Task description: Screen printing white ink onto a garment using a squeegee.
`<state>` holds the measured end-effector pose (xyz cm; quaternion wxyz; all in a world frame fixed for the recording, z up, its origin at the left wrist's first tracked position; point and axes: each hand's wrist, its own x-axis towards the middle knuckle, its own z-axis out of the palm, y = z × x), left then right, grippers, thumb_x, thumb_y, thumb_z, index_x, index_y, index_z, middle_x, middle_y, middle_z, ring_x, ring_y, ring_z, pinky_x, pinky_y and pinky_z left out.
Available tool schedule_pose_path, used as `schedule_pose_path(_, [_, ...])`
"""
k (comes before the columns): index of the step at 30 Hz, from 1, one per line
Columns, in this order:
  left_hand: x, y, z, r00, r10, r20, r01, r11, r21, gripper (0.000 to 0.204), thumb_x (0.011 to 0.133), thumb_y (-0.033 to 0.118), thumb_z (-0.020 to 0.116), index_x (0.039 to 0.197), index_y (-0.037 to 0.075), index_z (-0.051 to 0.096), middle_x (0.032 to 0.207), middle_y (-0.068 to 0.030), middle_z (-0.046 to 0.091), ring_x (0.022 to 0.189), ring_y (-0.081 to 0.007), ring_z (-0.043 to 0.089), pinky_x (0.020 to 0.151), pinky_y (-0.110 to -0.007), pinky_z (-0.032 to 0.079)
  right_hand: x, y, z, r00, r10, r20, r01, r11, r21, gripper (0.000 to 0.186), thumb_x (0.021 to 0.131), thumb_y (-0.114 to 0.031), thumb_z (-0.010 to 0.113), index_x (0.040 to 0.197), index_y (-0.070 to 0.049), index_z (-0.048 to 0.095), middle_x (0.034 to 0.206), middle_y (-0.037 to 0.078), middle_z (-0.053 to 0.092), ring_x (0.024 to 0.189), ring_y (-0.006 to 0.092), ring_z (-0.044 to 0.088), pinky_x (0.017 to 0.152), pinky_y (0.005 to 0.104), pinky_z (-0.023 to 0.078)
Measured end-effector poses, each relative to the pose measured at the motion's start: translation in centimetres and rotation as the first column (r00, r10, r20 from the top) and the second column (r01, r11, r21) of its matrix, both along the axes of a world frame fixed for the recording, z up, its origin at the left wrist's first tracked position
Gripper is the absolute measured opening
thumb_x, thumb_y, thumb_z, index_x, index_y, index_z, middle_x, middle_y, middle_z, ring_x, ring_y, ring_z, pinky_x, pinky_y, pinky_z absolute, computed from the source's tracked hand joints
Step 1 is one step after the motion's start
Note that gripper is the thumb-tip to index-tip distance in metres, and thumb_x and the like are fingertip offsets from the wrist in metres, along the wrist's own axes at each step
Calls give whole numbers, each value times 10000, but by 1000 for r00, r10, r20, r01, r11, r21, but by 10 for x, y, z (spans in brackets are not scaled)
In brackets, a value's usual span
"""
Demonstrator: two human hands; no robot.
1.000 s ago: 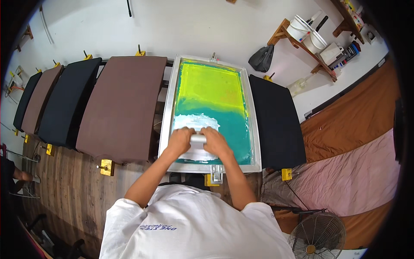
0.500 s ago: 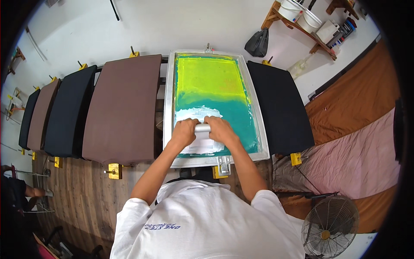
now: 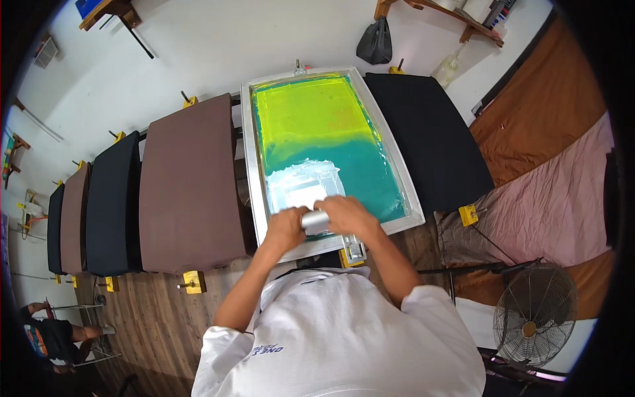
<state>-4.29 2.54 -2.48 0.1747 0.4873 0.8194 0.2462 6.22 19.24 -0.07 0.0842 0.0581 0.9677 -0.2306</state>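
Observation:
A screen-printing frame (image 3: 251,152) with silver edges lies in front of me. Its mesh is yellow-green (image 3: 307,109) at the far part and teal (image 3: 360,172) nearer to me. White ink (image 3: 301,173) is spread over the near left of the mesh, with a pale square design showing through. Both my hands grip a squeegee with a rounded silver handle (image 3: 316,221), close to the near edge of the frame. My left hand (image 3: 286,228) is wrapped round its left end, my right hand (image 3: 347,215) round its right. The squeegee's blade is hidden from sight.
Brown and black cloth-covered boards stand in a row to the left, the nearest a brown board (image 3: 188,178). A black board (image 3: 426,142) adjoins the frame on the right. A metal clamp (image 3: 355,249) sits at the frame's near edge. A fan (image 3: 537,317) and a person (image 3: 56,337) are farther off.
My hands have drawn the squeegee toward me, down to the frame's near edge. More of the white-inked area and its square outline now shows. The whole view has tilted somewhat.

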Motion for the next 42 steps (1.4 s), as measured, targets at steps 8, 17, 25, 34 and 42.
schedule_pose_path(8, [-21, 17, -21, 978, 127, -166, -99, 981, 169, 446, 660, -59, 646, 1084, 77, 683, 954, -150, 692, 884, -375, 664, 825, -458, 522, -37, 13, -27, 993, -42, -114, 51, 996, 77, 426, 678, -9, 719, 1082, -98, 618, 1069, 144, 613, 1016, 373, 611, 830, 477, 519])
schedule_pose_path(17, [29, -17, 6, 998, 60, -20, -61, 997, -54, 481, 692, -23, 650, 1146, 138, 669, 992, -104, 688, 1001, -279, 657, 1034, -579, 358, 19, -20, 11, 999, -38, 20, 39, 999, -30, 398, 688, 61, 602, 1065, -58, 644, 1047, 132, 649, 1034, 358, 615, 839, 490, 474])
schedule_pose_path(25, [-4, 2, -26, 972, 169, -162, -142, 976, 165, 511, 731, -111, 579, 1195, 100, 622, 1079, -108, 645, 1101, -294, 601, 1069, -562, 334, -19, -9, -31, 973, -26, -228, 56, 990, 127, 479, 708, 35, 664, 1173, -62, 592, 1178, 134, 575, 1110, 337, 568, 837, 485, 469])
schedule_pose_path(34, [-6, 4, 7, 991, 137, 5, -137, 990, -31, 511, 724, -80, 590, 1193, 117, 646, 1121, -103, 681, 1095, -294, 625, 1076, -556, 354, -25, 1, 2, 999, -31, -39, 33, 998, 48, 423, 710, 15, 614, 1119, -84, 666, 1080, 152, 664, 1013, 365, 633, 813, 496, 490])
schedule_pose_path(42, [24, -15, -17, 991, 121, -58, -119, 992, 48, 599, 686, -103, 598, 1247, 105, 615, 1209, -105, 640, 1188, -271, 578, 1044, -516, 397, 14, -25, -20, 986, -70, -148, 74, 997, 18, 554, 669, 68, 628, 1203, -77, 601, 1194, 136, 600, 1125, 343, 580, 873, 478, 472])
